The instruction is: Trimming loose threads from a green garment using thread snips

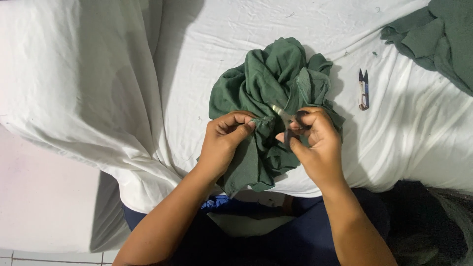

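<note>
Green cloth (268,83) lies bunched on the white bed sheet (197,59), its seam pinched tight by the left hand (224,140), while the right hand (318,145) grips small scissors (288,120) that might slip and cut it.

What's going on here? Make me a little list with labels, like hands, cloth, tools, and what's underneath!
left hand: left hand pinches a seam of the green garment
right hand: right hand holds small scissors, blades pointing at the pinched seam
cloth: bunched up, dark green
spare tool: blue thread snips lying to the right, untouched
other cloth: more green fabric at the top right corner
underneath: white sheet
</note>
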